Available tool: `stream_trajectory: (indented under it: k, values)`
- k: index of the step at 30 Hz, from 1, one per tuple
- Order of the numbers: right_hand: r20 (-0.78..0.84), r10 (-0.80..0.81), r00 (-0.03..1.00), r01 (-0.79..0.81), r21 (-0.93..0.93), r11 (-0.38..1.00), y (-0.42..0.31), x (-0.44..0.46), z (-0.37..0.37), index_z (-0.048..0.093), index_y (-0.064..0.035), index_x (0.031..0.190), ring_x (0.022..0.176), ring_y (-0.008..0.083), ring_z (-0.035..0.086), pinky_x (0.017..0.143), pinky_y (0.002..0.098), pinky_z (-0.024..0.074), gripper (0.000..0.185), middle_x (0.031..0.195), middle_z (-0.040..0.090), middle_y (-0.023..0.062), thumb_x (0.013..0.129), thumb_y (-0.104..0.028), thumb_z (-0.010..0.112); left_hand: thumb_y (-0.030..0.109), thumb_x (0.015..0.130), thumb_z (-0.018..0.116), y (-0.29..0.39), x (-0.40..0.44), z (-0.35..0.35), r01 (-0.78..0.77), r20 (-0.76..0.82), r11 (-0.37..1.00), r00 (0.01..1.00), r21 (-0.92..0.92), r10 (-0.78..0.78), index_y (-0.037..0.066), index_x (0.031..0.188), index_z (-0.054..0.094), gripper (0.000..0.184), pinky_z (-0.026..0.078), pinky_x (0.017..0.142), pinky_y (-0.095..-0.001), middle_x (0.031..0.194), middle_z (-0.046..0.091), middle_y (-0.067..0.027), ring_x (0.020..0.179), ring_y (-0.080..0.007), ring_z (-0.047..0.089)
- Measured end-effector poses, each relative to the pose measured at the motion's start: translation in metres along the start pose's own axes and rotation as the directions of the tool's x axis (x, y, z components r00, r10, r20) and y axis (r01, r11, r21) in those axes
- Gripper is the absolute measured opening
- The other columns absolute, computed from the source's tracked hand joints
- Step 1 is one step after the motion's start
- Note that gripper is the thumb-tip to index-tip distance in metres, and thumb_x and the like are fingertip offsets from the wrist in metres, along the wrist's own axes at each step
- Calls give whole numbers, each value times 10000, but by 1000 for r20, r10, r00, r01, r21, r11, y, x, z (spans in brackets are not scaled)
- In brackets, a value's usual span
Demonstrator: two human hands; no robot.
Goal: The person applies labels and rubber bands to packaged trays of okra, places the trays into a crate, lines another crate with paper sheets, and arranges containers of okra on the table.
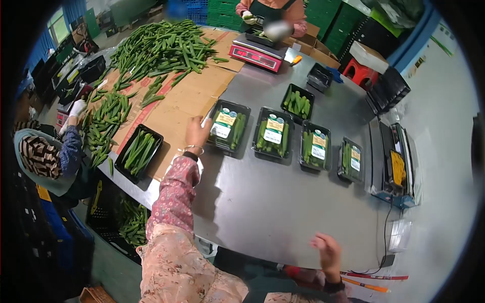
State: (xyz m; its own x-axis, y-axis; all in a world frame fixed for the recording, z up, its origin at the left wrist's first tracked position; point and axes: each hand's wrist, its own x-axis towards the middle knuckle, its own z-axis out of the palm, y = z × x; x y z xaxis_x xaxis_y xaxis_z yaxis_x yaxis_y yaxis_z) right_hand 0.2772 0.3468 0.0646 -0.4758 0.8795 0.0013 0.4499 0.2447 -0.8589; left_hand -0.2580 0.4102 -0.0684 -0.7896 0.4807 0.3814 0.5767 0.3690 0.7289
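My left hand [197, 133] reaches forward with its fingers closed at the left edge of a black tray of okra [239, 132], which is wrapped and carries a green, cream and white label. My right hand [328, 253] is over the front of the metal table, fingers apart, holding nothing. To the right of the first tray, a row of labelled okra trays continues: one tray [273, 133], another tray [316, 146] and a smaller tray [351, 160]. Behind them sits an unlabelled tray of okra [298, 103]. An open okra tray [139, 153] lies left of my left arm.
A heap of loose okra [156, 48] covers cardboard [199, 88] at the left. A red scale [256, 53] stands before a co-worker at the back. Another co-worker's gloved hand [78, 108] is at the left. A film-wrapping machine [391, 161] borders the right.
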Motion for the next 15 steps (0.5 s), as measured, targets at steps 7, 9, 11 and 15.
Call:
stream_trajectory:
  k: [7,9,11,15]
  values:
    - [319,-126,940,31,286,958,-28,189,189,415,28,1355,1221,205,510,938,329,475,460,1312,523,147,977,-204,540,408,753,759,-27,25,26,226,526,971,837,-83,-150,-78,1049,605,590,507,754,-448,943,652,-271,885,-382,649]
    - [188,-78,979,19,297,955,-12,229,241,420,32,1327,1169,205,530,920,328,482,464,1261,531,143,982,-258,529,417,721,783,-27,22,26,180,459,975,883,-129,-102,-70,958,611,568,491,694,-442,856,640,-241,788,-361,631]
    - [212,138,968,-208,357,911,-20,262,268,435,35,1280,1088,203,558,870,328,508,456,1209,532,142,985,-305,512,439,690,790,-42,20,40,181,417,955,906,-235,-69,-62,851,593,562,469,632,-442,787,616,-223,699,-342,597]
    - [193,429,883,-470,337,816,-35,290,293,461,29,1144,919,205,579,705,331,558,385,1101,524,143,996,-326,472,435,667,800,-39,26,38,239,480,953,869,-188,-123,-84,979,569,648,493,700,-416,861,620,-235,787,-336,623]
